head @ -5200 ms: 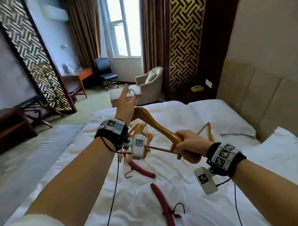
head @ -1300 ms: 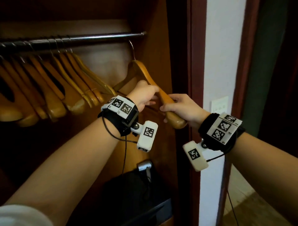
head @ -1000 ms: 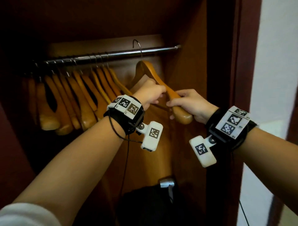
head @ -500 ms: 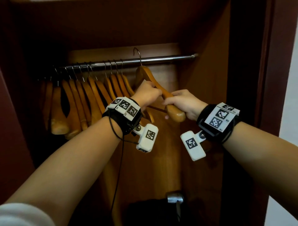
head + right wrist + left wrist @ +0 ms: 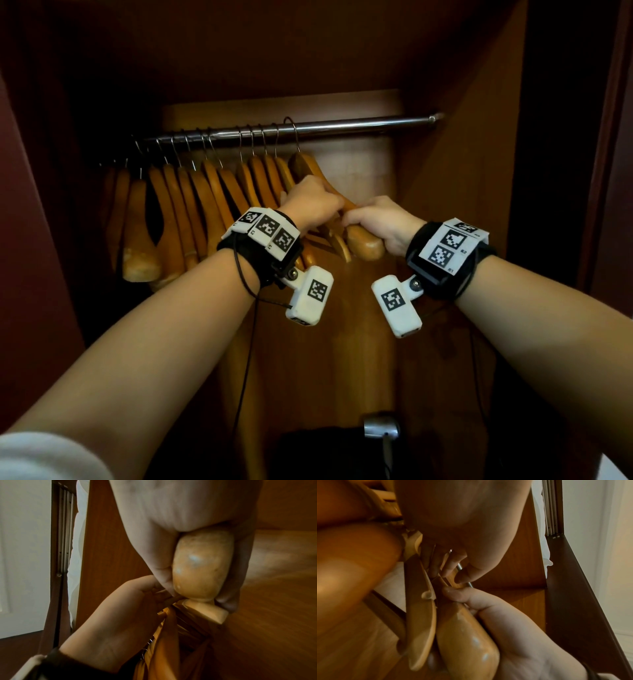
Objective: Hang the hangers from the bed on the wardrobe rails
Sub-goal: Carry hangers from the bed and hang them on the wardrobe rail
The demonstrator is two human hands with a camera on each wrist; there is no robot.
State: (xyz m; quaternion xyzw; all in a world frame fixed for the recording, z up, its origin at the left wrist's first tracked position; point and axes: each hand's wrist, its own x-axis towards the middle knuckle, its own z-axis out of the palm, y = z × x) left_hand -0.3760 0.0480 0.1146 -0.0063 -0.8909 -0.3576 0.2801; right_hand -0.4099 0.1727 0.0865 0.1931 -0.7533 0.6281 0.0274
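A thick wooden hanger (image 5: 365, 241) hangs at the right end of a row of several like wooden hangers (image 5: 191, 209) on the metal wardrobe rail (image 5: 363, 124). Its wire hook (image 5: 292, 134) loops over the rail. My left hand (image 5: 313, 202) grips the hanger's arm higher up, fingers curled round the wood (image 5: 453, 568). My right hand (image 5: 382, 221) grips the broad rounded end (image 5: 199, 566), thumb on one side and fingers on the other. The two hands touch each other. The hanger's far arm is hidden behind them.
To the right of the hook the rail runs bare as far as the wardrobe's side wall (image 5: 469, 205). Below, on the wardrobe floor, sit a dark bag (image 5: 322, 452) and a shiny metal piece (image 5: 381, 426). The dark door frame (image 5: 609, 171) stands at far right.
Both hands have slid the hanger left along the rail, so it now sits close against the row. The grips are unchanged.
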